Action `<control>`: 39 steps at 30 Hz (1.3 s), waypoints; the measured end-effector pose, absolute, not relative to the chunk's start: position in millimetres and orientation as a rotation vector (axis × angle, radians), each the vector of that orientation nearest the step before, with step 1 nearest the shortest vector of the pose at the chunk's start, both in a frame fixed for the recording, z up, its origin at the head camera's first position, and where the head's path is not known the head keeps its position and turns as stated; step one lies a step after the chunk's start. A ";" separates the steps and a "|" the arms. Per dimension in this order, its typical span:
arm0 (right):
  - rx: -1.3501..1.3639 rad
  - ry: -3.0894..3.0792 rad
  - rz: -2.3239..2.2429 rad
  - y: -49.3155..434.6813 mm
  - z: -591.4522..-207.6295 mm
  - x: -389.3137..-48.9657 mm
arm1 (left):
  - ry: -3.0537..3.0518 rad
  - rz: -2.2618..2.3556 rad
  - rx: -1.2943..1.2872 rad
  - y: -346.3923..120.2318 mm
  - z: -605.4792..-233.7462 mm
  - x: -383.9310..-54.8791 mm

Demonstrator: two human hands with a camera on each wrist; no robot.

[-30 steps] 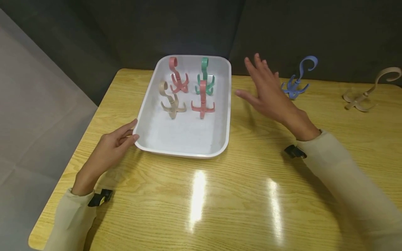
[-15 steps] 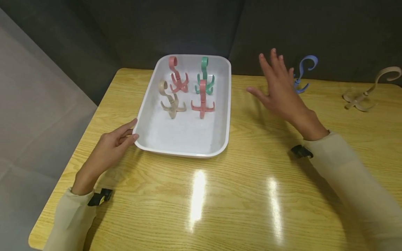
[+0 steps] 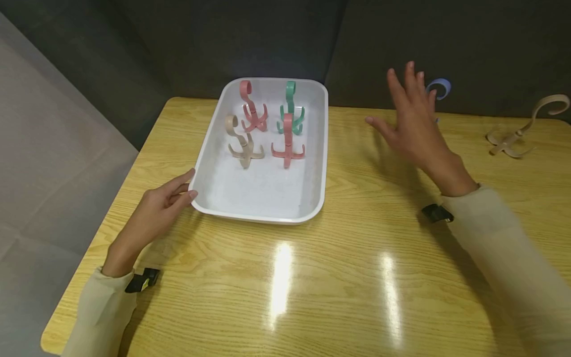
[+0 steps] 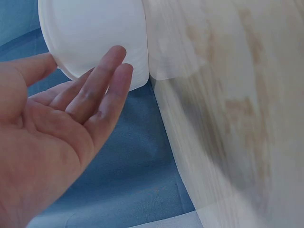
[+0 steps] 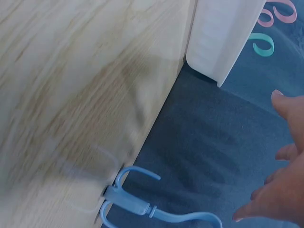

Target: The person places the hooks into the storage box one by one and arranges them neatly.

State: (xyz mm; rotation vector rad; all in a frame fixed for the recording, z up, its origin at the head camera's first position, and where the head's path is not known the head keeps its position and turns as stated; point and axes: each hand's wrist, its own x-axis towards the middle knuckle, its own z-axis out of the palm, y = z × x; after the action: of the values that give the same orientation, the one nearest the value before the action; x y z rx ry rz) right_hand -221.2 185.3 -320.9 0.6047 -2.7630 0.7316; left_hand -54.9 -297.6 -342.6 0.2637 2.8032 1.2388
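My left hand point(image 3: 151, 215) holds the front left corner of a white plastic tray point(image 3: 258, 218), thumb and fingertips at its rim. In the left wrist view the lower fingers point(image 4: 102, 90) lie against the outer wall. Inside the tray stand two pink claw hooks point(image 3: 287, 148), a green one point(image 3: 291, 109) and a beige one point(image 3: 244, 146). My right hand point(image 3: 417, 126) hovers with spread fingers over the table's back edge, holding nothing. It partly hides a blue claw hook point(image 3: 441, 88), which the right wrist view shows nearly whole on the table, below and left of the fingers.
Another beige claw hook point(image 3: 508, 139) stands at the right end of the wooden table point(image 3: 339, 277). A dark cloth point(image 3: 401, 34) hangs behind the back edge, and pale cloth point(image 3: 53, 163) falls at the left side.
My right hand has moved right, from beside the tray to in front of the blue hook, covering more of it. The left hand and the tray have stayed in place.
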 end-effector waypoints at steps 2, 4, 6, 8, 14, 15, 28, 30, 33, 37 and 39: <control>0.594 -2.764 0.732 188.2 -320.4 -221.8 | 2.808 1.241 0.273 -297.7 -343.0 -54.6; 0.581 -2.766 0.729 191.2 -320.4 -222.5 | 2.813 1.240 0.278 -298.0 -343.5 -54.6; 0.564 -2.766 0.729 194.0 -320.6 -223.1 | 2.818 1.238 0.281 -298.0 -343.7 -54.5; 0.545 -2.767 0.729 196.9 -320.9 -223.5 | 2.820 1.235 0.280 -298.1 -343.6 -54.4; 0.485 -2.751 0.744 205.2 -321.8 -226.0 | 2.811 1.229 0.253 -297.5 -341.8 -53.5; 0.478 -2.750 0.746 206.4 -321.8 -226.8 | 2.810 1.229 0.252 -297.4 -341.8 -53.4; 0.354 -2.810 0.802 223.1 -322.9 -233.9 | 2.829 1.220 0.267 -297.4 -344.0 -54.2; 0.344 -2.813 0.814 224.4 -322.9 -234.2 | 2.830 1.222 0.273 -297.5 -344.4 -54.5; 0.337 -2.807 0.824 226.2 -323.4 -235.0 | 2.828 1.234 0.284 -297.6 -344.9 -55.0; 0.326 -2.810 0.833 229.2 -323.8 -236.5 | 2.820 1.248 0.291 -297.5 -345.0 -55.5; 0.322 -2.822 0.832 230.7 -323.9 -237.2 | 2.819 1.249 0.287 -297.4 -345.1 -55.9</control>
State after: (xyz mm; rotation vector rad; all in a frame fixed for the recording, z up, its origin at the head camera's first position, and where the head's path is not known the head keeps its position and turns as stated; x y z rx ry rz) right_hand -237.2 230.7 -323.9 0.3224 -2.8217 0.8321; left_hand -55.9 -297.4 -345.1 0.2871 2.8186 1.2486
